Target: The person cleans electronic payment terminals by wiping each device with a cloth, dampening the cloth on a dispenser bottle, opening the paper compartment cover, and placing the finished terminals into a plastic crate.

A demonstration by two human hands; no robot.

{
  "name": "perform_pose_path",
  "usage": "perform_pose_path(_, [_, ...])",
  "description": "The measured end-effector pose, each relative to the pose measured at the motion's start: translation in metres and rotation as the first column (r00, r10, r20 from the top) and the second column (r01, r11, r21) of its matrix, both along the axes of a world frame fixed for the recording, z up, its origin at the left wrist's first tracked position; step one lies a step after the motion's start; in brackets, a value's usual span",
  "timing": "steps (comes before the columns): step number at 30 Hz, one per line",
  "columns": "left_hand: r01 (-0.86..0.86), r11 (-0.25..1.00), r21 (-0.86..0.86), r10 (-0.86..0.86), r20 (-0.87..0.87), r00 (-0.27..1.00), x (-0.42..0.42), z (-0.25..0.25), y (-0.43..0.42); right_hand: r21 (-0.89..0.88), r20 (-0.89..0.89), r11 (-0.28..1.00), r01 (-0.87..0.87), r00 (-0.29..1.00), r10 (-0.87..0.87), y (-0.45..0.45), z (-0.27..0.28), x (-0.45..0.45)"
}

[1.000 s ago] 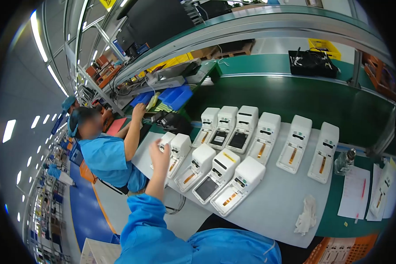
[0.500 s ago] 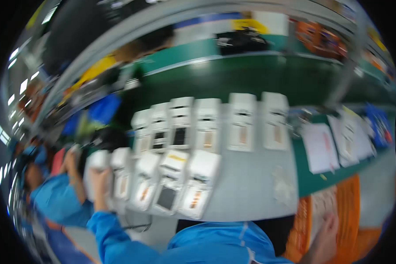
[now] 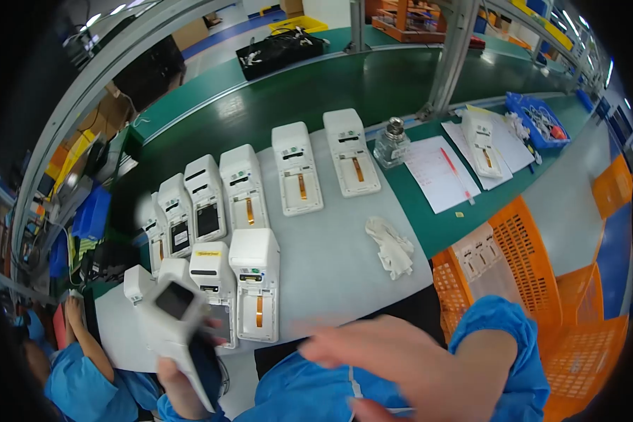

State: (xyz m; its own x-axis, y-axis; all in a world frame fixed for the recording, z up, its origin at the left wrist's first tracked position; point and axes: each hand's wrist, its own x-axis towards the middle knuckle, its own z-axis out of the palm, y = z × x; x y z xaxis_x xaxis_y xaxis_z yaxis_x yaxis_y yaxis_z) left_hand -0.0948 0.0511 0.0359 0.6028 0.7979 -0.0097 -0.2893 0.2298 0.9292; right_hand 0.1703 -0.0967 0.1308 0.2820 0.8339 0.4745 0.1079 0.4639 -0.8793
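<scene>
My left hand [image 3: 179, 388] grips a white payment terminal [image 3: 163, 329] with a small dark screen, raised and tilted above the near left part of the grey mat [image 3: 316, 264]. My fingers wrap its lower end. To the right, my right hand [image 3: 401, 355] is in front of my body, blurred, with fingers stretched out and nothing in them. Close by on the mat lie several white terminal housings, among them one with an orange ribbon strip [image 3: 255, 285] and one with a yellow label [image 3: 211, 271]. The held terminal partly covers its neighbours.
Behind stands a back row of housings [image 3: 299, 169]. A glass bottle [image 3: 392, 144], papers [image 3: 439, 172] with a red pen, and a blue bin [image 3: 538, 119] sit right. Crumpled white cloth [image 3: 389, 246] lies on the mat. Orange crates [image 3: 524, 253] stand lower right. A co-worker's arm [image 3: 88, 344] is at left.
My left hand has lifted a terminal off the mat and brought it nearer to me. My right hand has moved from beside the crate to in front of my body. The view has turned right.
</scene>
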Motion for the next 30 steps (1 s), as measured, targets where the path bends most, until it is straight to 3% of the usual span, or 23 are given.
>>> perform_pose_path(1, [0.052, 0.998, -0.032, -0.052, 0.007, 0.999, 0.01, -0.002, -0.004, 0.002, -0.048, 1.0, 0.014, 0.999, -0.014, -0.003, -0.001, -0.001])
perform_pose_path(6, [0.168, 0.954, -0.248, -0.167, 0.026, 0.986, 0.075, -0.015, -0.014, -0.213, 0.101, 0.972, 0.1, 0.992, -0.08, -0.031, -0.047, 0.035])
perform_pose_path(8, [0.16, 0.954, -0.255, -0.164, 0.005, 0.986, 0.101, -0.027, -0.022, -0.47, -0.197, 0.865, -0.175, 0.976, 0.091, -0.015, -0.082, 0.011])
perform_pose_path(10, [0.165, 0.956, -0.242, -0.167, 0.011, 0.986, 0.124, -0.034, -0.031, -0.417, -0.427, 0.841, -0.345, 0.891, 0.154, -0.003, -0.114, -0.016])
perform_pose_path(11, [0.193, 0.977, -0.093, -0.192, 0.012, 0.981, 0.13, -0.042, -0.036, -0.456, -0.356, 0.85, -0.263, 0.93, 0.097, -0.002, -0.123, -0.014])
perform_pose_path(13, [0.174, 0.968, -0.181, -0.167, 0.054, 0.985, 0.133, -0.047, -0.041, -0.515, -0.209, 0.852, -0.094, 0.978, -0.018, 0.002, -0.137, -0.009])
perform_pose_path(14, [0.162, 0.961, -0.226, -0.149, 0.071, 0.986, 0.134, -0.049, -0.041, -0.599, -0.326, 0.786, -0.155, 0.943, -0.063, -0.001, -0.143, -0.001])
perform_pose_path(15, [0.216, 0.97, -0.114, -0.212, 0.048, 0.976, 0.133, -0.051, -0.035, -0.533, -0.459, 0.819, -0.213, 0.886, -0.069, -0.003, -0.148, 0.004])
perform_pose_path(18, [0.209, 0.936, -0.285, -0.179, 0.127, 0.976, 0.133, -0.059, -0.026, -0.388, -0.762, 0.82, -0.421, 0.647, -0.029, -0.008, -0.137, 0.009])
perform_pose_path(19, [0.334, 0.831, -0.445, -0.255, 0.228, 0.94, 0.134, -0.058, -0.024, -0.344, -0.833, 0.801, -0.489, 0.553, -0.021, -0.008, -0.132, 0.008])
perform_pose_path(21, [0.559, 0.633, -0.535, -0.315, 0.481, 0.818, 0.139, -0.066, -0.023, -0.368, -0.78, 0.726, -0.581, 0.618, 0.098, -0.005, -0.143, 0.003])
perform_pose_path(22, [0.667, 0.511, -0.542, -0.315, 0.604, 0.732, 0.141, -0.069, -0.022, -0.385, -0.75, 0.687, -0.616, 0.643, 0.156, -0.004, -0.149, 0.003])
perform_pose_path(23, [0.674, 0.53, -0.514, -0.345, 0.595, 0.725, 0.141, -0.071, -0.022, -0.509, -0.518, 0.624, -0.593, 0.79, 0.327, -0.002, -0.153, 0.013])
perform_pose_path(24, [0.681, 0.508, -0.527, -0.32, 0.619, 0.717, 0.14, -0.075, -0.022, -0.642, -0.265, 0.613, -0.46, 0.884, 0.387, -0.007, -0.169, 0.026])
perform_pose_path(25, [0.686, 0.488, -0.539, -0.293, 0.64, 0.71, 0.137, -0.081, -0.022, -0.8, -0.296, 0.476, -0.366, 0.93, 0.218, -0.01, -0.147, 0.047])
perform_pose_path(26, [0.687, 0.474, -0.551, -0.261, 0.657, 0.707, 0.134, -0.087, -0.022, -0.839, -0.085, 0.545, -0.011, 0.99, -0.11, -0.007, -0.143, 0.054])
perform_pose_path(27, [0.7, 0.459, -0.547, -0.245, 0.68, 0.691, 0.132, -0.094, -0.022, -0.637, 0.336, 0.653, 0.41, 0.91, -0.243, -0.004, -0.157, 0.071])
perform_pose_path(28, [0.712, 0.448, -0.541, -0.231, 0.699, 0.677, 0.131, -0.102, -0.022, -0.337, 0.611, 0.713, 0.615, 0.719, -0.331, 0.007, -0.161, 0.085])
perform_pose_path(29, [0.725, 0.438, -0.532, -0.222, 0.718, 0.66, 0.129, -0.106, -0.022, -0.094, 0.791, 0.727, 0.68, 0.494, -0.36, 0.024, -0.151, 0.087])
perform_pose_path(30, [0.739, 0.439, -0.512, -0.239, 0.726, 0.645, 0.128, -0.107, -0.022, -0.085, 0.839, 0.71, 0.7, 0.434, -0.327, 0.032, -0.155, 0.085])
